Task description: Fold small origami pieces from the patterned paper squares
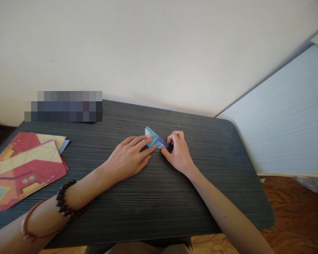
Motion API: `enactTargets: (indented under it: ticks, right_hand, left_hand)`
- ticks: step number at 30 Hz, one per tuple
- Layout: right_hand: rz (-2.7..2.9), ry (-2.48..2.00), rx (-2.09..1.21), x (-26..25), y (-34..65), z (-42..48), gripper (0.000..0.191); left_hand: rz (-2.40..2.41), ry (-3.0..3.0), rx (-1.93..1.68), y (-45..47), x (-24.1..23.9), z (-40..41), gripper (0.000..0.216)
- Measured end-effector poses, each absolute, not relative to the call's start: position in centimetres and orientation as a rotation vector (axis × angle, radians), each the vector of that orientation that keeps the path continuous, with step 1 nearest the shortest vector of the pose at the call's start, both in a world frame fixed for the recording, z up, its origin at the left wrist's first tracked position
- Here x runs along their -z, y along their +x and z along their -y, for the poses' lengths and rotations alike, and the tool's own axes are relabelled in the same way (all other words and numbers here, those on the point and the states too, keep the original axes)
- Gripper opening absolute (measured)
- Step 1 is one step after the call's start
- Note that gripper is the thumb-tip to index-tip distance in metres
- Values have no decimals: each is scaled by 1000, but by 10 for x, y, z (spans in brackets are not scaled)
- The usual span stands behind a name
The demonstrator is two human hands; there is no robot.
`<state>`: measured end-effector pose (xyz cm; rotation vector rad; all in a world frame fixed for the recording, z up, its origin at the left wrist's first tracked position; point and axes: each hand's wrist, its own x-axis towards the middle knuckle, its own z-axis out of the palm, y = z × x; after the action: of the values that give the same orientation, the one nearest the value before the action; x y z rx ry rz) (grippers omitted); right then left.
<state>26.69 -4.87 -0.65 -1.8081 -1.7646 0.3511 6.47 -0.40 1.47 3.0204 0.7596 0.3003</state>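
Observation:
A small folded piece of blue patterned paper [154, 138] lies near the middle of the dark striped table [148, 197]. My left hand [129, 157] rests flat on the table, its fingers stretched out and pressing the paper's left side. My right hand [178, 150] has its fingers curled in a pinch on the paper's right corner. Part of the paper is hidden under my fingers. A dark bead bracelet [65, 201] and a thin band sit on my left wrist.
A stack of red, cream and orange patterned paper sheets [26, 165] lies at the table's left edge. A blurred dark object [63, 106] sits at the back left. A pale wall stands behind; a light panel [288, 123] rises at right.

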Motion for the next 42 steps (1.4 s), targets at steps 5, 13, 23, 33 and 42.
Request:
enactTargets:
  ticks: [5, 13, 23, 33, 42]
  right_hand:
    - [1769, -1787, -411, 4, 270, 49, 15]
    - [1784, -1744, -399, 9, 272, 49, 14]
    - [1806, -1736, -413, 7, 273, 47, 17]
    - [1858, -1651, -545, 5, 283, 47, 21]
    - [1862, -1716, -421, 4, 273, 50, 12]
  left_hand:
    - [-769, 3017, -286, 64, -15, 4, 35]
    - [-763, 3022, -295, 66, -15, 5, 34]
    - [-755, 3018, -329, 64, -15, 4, 34]
    - [-731, 2977, -353, 63, -14, 3, 34]
    - [-858, 2730, -573, 65, -1, -2, 21]
